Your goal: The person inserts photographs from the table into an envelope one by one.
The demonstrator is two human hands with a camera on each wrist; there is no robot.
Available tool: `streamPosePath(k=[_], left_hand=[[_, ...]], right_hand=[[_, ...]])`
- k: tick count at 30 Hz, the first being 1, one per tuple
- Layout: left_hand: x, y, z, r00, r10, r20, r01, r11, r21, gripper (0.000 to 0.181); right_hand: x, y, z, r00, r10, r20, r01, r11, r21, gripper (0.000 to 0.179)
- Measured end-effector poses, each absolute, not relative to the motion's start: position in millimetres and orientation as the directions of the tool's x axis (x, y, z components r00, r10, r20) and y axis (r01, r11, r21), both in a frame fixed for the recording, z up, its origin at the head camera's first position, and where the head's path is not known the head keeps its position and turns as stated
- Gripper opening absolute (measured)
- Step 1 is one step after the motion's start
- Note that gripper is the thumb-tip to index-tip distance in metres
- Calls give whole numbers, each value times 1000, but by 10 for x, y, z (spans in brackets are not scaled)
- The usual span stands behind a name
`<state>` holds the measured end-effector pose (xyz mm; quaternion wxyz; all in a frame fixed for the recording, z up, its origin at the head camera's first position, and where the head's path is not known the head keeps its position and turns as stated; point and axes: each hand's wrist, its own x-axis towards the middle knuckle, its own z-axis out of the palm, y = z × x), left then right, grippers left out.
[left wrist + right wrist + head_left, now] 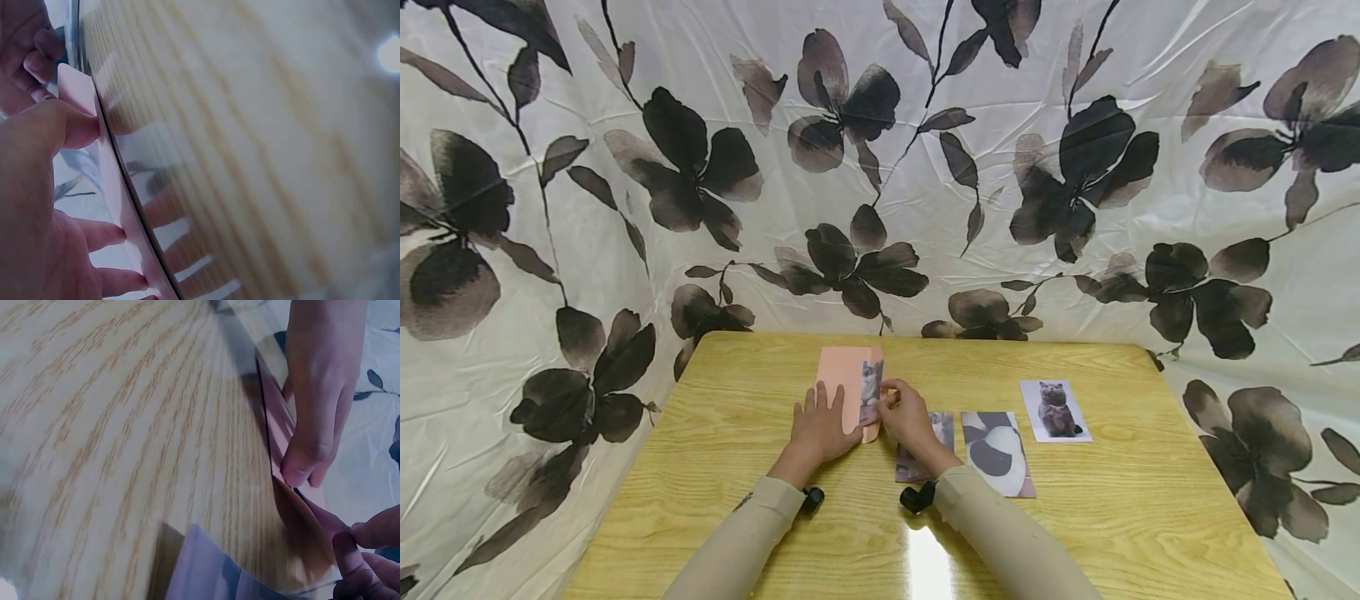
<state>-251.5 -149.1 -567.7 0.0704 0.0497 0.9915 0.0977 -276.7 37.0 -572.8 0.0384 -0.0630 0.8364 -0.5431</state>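
A pink envelope (837, 367) lies on the wooden table, its long open side toward the right. Spread over its lower left part, my left hand (822, 429) presses it down with fairly straight fingers. My right hand (910, 417) pinches the right edge of a photo of a grey and white cat (870, 385). That photo stands slightly bent at the envelope's open side; how far it reaches inside is hidden. In the right wrist view, the fingertips (347, 550) of the right hand hold the edge beside the raised pink flap (306, 512).
Partly under my right forearm lies another cat photo (942, 427). Right of it are a photo with a black and white patch (996, 454) and one of a sitting dark cat (1055, 410). A floral curtain (970, 192) hangs behind the table (1112, 517).
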Motion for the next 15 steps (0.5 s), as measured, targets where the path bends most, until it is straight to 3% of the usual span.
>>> streamPosePath(k=[15], left_hand=[[-2528, -1485, -5677, -984, 105, -141, 75, 976, 205, 92]], right_hand=[[-2762, 362, -5718, -990, -142, 20, -77, 406, -911, 36]])
